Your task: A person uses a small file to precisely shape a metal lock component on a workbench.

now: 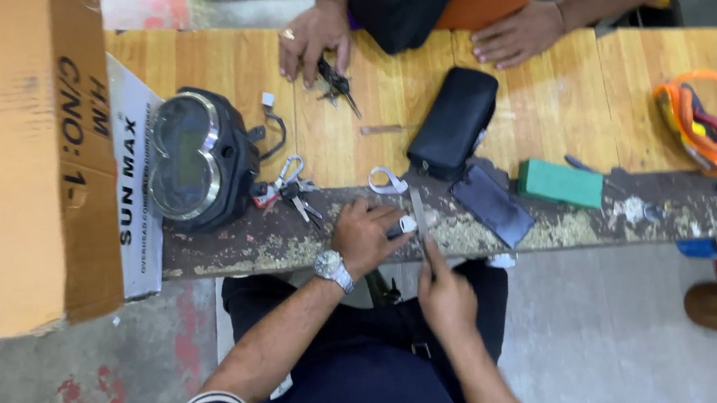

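Two hands meet at the bench edge (554, 239): left hand (365, 237) pinches a small white piece (407, 225) so it stays braced, right hand (445, 296) closes around a flat metal file (421, 220) reaching toward 11 o'clock. Keys (292, 186) sit at 10 o'clock.

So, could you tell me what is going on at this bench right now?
A person at the worn edge of a wooden bench pinches a small white-tipped piece in the left hand, while the right hand holds a flat metal file against it. A bunch of keys and a round instrument cluster lie to the left. Across the bench, another person's hand rests on small pliers.
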